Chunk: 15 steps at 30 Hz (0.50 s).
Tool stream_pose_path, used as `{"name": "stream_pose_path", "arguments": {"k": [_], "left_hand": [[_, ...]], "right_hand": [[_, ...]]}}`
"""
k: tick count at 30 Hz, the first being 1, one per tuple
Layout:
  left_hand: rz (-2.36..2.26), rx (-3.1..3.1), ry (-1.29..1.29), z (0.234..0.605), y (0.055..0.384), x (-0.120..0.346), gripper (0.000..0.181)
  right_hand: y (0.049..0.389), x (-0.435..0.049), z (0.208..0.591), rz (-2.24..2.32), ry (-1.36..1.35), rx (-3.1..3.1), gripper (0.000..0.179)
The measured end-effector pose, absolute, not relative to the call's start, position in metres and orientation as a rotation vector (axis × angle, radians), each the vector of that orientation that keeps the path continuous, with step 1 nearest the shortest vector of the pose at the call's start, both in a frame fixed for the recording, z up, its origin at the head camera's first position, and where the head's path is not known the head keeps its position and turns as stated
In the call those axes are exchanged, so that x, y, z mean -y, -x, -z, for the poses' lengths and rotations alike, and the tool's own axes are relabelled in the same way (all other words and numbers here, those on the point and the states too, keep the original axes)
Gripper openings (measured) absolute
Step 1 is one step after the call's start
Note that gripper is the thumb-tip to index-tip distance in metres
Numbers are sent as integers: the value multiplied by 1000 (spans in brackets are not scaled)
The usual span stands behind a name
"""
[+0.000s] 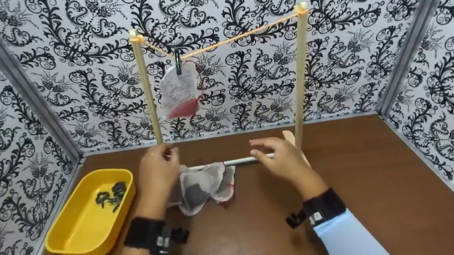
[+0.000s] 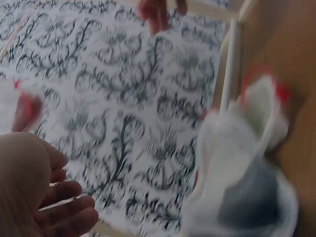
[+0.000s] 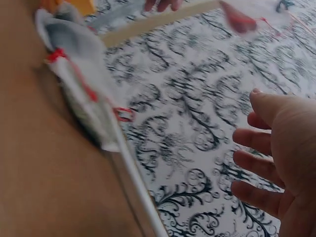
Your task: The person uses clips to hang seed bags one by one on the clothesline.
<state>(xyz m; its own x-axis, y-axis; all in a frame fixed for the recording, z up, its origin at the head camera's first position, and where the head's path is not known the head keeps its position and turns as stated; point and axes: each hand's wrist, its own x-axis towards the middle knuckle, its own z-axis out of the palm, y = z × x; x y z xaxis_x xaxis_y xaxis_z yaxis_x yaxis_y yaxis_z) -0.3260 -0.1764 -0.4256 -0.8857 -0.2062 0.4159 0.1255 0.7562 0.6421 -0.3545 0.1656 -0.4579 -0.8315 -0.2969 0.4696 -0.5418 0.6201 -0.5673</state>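
1. Left hand (image 1: 157,173) and right hand (image 1: 282,159): fingers loosely bent.
2. 1 clip (image 1: 178,62) holds 1 mesh bag (image 1: 178,87) on 1 cord (image 1: 240,38).
3. More bags (image 1: 198,187), count unclear, lie bunched on 1 brown table (image 1: 399,191).
4. 3 patterned walls (image 1: 246,78).

In the head view, the tabletop (image 1: 251,243) and patterned wall (image 1: 244,92) are being faced forward and downward, from farther off. In both wrist views, the wall is being shown tilted and closer; the mesh bags (image 1: 197,191) are being shared, lower right in the left wrist's frame, upper left in the right's.
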Motion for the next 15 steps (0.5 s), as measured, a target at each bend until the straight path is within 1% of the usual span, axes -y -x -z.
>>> {"name": "stream_pose_path", "arguments": {"k": [4, 7, 11, 15], "left_hand": [[859, 2607, -191, 420, 330, 218, 39], [742, 2711, -298, 422, 330, 258, 46], [686, 2864, -405, 436, 326, 315, 51], [680, 3035, -405, 453, 323, 357, 53]], "right_hand": [[348, -154, 460, -966, -800, 2596, 48], [339, -141, 459, -892, -917, 2642, 53], [325, -122, 459, -774, -1110, 2652, 57], [310, -106, 462, -694, -1276, 2607, 60]]}}
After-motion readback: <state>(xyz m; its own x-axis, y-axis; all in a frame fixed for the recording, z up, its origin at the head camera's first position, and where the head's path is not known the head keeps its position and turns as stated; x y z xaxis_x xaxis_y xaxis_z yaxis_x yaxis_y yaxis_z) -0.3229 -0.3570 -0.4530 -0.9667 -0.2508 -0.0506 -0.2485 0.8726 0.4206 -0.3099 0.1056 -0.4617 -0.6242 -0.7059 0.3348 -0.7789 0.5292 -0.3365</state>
